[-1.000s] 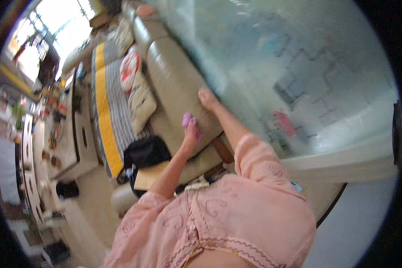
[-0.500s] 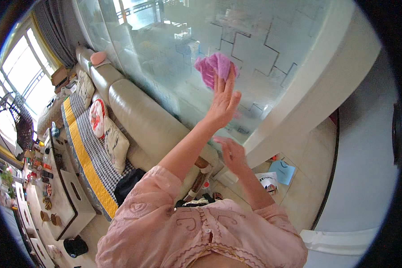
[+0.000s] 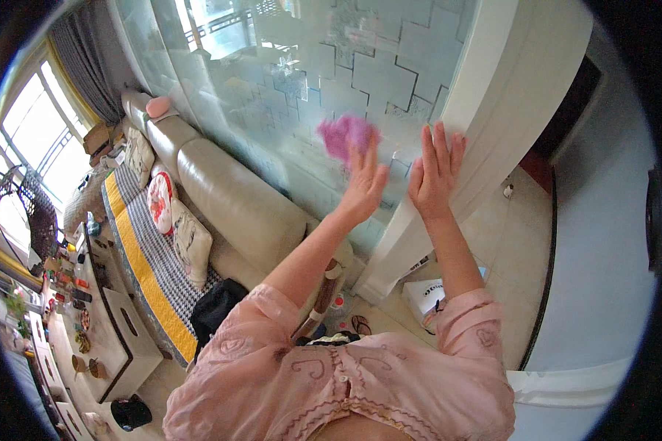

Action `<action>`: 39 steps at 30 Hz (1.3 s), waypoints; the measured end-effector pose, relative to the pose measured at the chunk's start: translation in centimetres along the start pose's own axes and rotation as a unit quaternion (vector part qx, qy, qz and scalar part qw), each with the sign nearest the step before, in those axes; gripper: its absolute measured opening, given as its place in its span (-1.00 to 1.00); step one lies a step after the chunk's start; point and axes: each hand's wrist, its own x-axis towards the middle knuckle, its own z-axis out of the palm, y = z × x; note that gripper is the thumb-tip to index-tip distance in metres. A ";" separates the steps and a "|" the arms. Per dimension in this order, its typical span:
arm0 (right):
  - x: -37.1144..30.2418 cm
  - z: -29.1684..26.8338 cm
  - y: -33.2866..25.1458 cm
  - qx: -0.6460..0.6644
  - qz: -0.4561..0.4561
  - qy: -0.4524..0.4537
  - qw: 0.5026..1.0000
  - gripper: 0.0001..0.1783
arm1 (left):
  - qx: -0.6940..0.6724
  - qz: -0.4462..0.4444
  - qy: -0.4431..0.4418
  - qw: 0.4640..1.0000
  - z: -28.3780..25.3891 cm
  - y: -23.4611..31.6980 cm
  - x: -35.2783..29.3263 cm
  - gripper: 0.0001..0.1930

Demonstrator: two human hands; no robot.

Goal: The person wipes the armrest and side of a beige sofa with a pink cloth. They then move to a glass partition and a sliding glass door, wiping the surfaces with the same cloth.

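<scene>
The cloth (image 3: 340, 136) could slip from the left hand (image 3: 364, 187), because only its fingers seem to bear on it and the glass (image 3: 382, 73) looks smooth. The right hand (image 3: 435, 176) might bump the post (image 3: 504, 73), being so near its edge; whether it touches cannot be told. The bag (image 3: 422, 300) and sandal (image 3: 360, 324) below could trip someone looking only at the glass. The left hand's fingers stretch over the cloth; blur hides whether they also pinch it. The right hand is spread, palm away, holding nothing. The cloth appears against the glass, left of the post: purple-pink, bunched, fuzzy, its edges uneven and blurred
</scene>
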 end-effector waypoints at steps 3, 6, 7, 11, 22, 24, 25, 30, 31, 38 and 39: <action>-0.8 1.0 0.4 0.005 -0.004 0.028 1.000 -0.55 | 0.058 0.136 -0.006 0.989 -2.1 6.0 5.2 -0.32; -1.4 1.7 0.6 0.014 -0.005 0.061 0.998 -0.55 | 0.151 0.177 0.012 0.973 -2.6 6.8 6.9 -0.31; -1.4 1.7 0.6 0.015 -0.005 0.073 0.997 -0.54 | 0.183 0.178 0.018 0.967 -2.5 6.7 7.2 -0.31; -0.9 1.9 -0.5 0.116 0.100 0.131 0.979 -0.46 | 0.154 0.075 0.037 0.985 -0.5 1.3 2.9 -0.31; -0.1 1.1 -0.5 0.158 0.168 0.089 0.969 -0.43 | 0.071 0.136 -0.011 0.988 -0.8 5.1 3.1 -0.31; -0.2 1.4 -0.6 0.168 0.173 0.097 0.966 -0.43 | 0.086 0.196 0.002 0.977 -1.5 8.2 6.1 -0.32; -0.3 1.5 -0.3 0.170 0.173 0.102 0.965 -0.44 | 0.090 0.206 0.014 0.974 -1.4 9.0 7.1 -0.32; -0.8 2.0 0.3 0.156 0.151 0.109 0.970 -0.46 | 0.137 0.174 0.037 0.974 1.2 6.3 4.3 -0.32; -0.7 1.5 0.2 0.162 0.161 0.103 0.968 -0.46 | 0.223 0.181 -0.003 0.958 2.1 4.7 2.6 -0.32; -0.3 1.9 -0.2 0.171 0.122 0.122 0.970 -0.45 | 0.069 0.066 -0.063 0.993 4.0 0.4 -4.4 -0.29; -0.3 2.0 -0.1 0.168 0.124 0.124 0.970 -0.45 | 0.047 0.070 -0.066 0.994 3.7 0.6 -3.9 -0.28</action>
